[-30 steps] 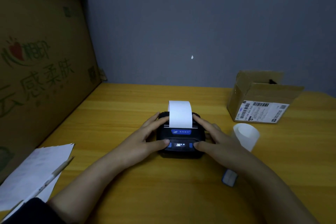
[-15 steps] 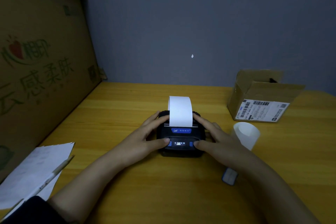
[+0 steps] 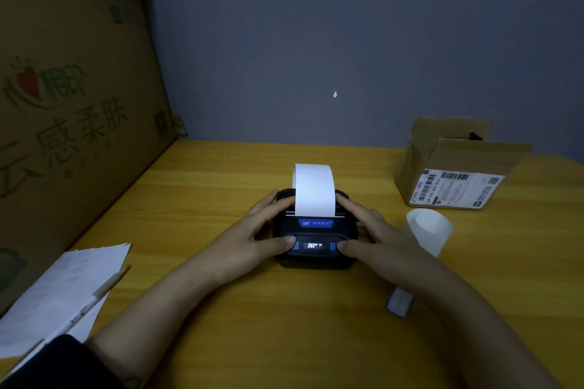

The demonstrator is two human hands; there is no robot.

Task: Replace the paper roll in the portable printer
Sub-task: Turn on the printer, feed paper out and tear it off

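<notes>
A small black portable printer (image 3: 316,232) with a blue label and a lit display sits in the middle of the wooden table (image 3: 284,309). A strip of white paper (image 3: 313,188) curls up and back out of its slot. My left hand (image 3: 252,237) grips the printer's left side, thumb on the left blue button. On the printer's right side lies my right hand (image 3: 369,237), its thumb resting on the right blue button. A loose white paper roll (image 3: 428,230) lies on the table to the right of that hand.
An open cardboard box (image 3: 455,167) with a shipping label stands at the back right. A large printed carton (image 3: 69,123) walls off the left side. White sheets (image 3: 60,297) with a pen (image 3: 98,294) lie at the front left. A small blue-and-white item (image 3: 399,301) lies near my right forearm.
The paper strip has grown slightly longer out of the slot and the display text has changed. Both hands stay in place on the printer.
</notes>
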